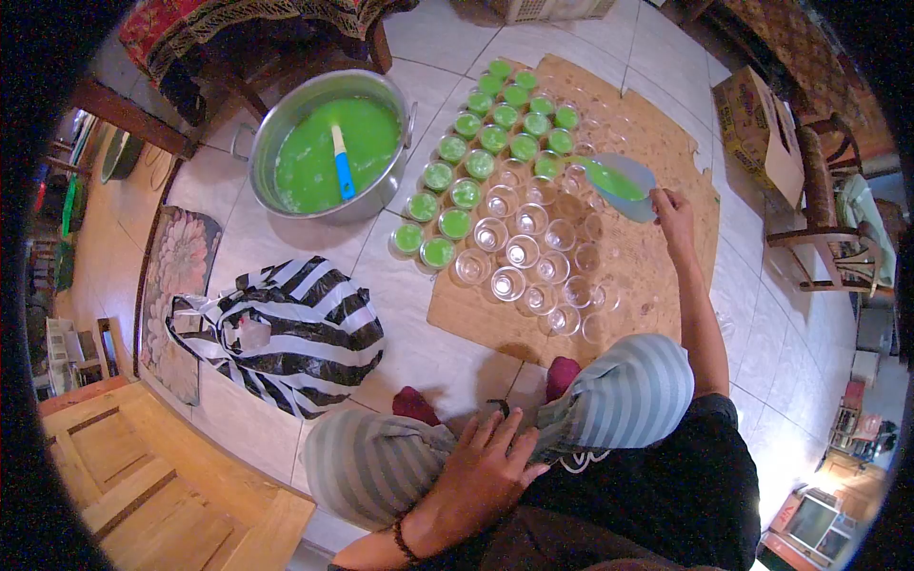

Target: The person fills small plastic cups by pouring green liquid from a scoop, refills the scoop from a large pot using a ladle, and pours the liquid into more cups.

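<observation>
My right hand (673, 217) grips a translucent plastic jug (640, 206) by its near end. Green liquid lies in the jug, which is tilted with its spout to the left, over the cups; whether any is flowing out is hard to make out. Several clear plastic cups filled with green liquid (437, 176) stand in rows left of the jug. Below and around it are several clear cups without green liquid (522, 250), on a cardboard sheet (657, 285). My left hand (486, 466) rests on my lap, fingers stretched out, holding nothing.
A large metal pot (379, 202) of green liquid stands at the left, a blue-handled utensil (344, 174) in it. Nearer lies a black-and-white striped plastic bag (333, 333). A cardboard box (757, 133) and a wooden chair (817, 190) are at the right.
</observation>
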Demonstrator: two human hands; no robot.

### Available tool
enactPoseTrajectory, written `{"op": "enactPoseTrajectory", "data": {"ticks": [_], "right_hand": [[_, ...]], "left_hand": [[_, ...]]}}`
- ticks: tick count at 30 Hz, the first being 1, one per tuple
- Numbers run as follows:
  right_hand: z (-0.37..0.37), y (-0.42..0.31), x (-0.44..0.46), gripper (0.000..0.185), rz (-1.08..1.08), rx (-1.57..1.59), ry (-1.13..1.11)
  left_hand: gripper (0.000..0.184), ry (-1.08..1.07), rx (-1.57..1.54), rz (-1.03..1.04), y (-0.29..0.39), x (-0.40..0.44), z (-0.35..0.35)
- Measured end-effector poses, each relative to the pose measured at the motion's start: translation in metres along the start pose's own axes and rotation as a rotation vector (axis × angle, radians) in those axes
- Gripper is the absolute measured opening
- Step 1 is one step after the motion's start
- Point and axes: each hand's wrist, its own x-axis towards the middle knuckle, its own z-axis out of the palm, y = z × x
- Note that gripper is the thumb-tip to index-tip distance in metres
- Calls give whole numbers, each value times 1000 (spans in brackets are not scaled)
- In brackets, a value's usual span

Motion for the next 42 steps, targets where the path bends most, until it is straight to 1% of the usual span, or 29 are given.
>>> {"op": "enactPoseTrajectory", "data": {"ticks": [8,15,18,21,24,27,30,31,33,36,38,39,42], "right_hand": [[-1,-9,-2,32,18,-19,-25],[0,-2,2,31,11,-31,-21],[2,-5,0,33,13,-30,15],[1,-9,-2,37,33,-38,-1],[1,-12,-3,34,21,-43,-11],[-1,-15,-3,33,27,-72,-76],[2,-15,-3,33,27,-46,-35],[1,-12,-1,33,31,-74,-49],[0,-8,2,41,39,-130,-77],[0,-8,1,40,45,-133,-101],[2,-12,-4,29,58,78,-93],[3,-14,-6,29,64,183,-89],[4,-12,-4,28,137,324,-101]], "left_hand": [[45,-35,-1,-4,2,0,-2],[47,-64,-11,15,0,-2,0],[48,-88,-7,21,2,-1,-4],[48,-101,-5,26,3,0,-6],[47,-105,-4,35,3,0,-7],[46,-112,-18,49,4,2,-11],[45,-103,-33,54,4,1,-9],[45,-97,-37,55,4,1,-8],[45,-107,-32,65,3,0,-8],[45,-114,-38,63,4,1,-9],[46,-112,-38,59,4,1,-8],[46,-110,-34,59,3,0,-7],[46,-112,-29,54,2,0,-6]]}}
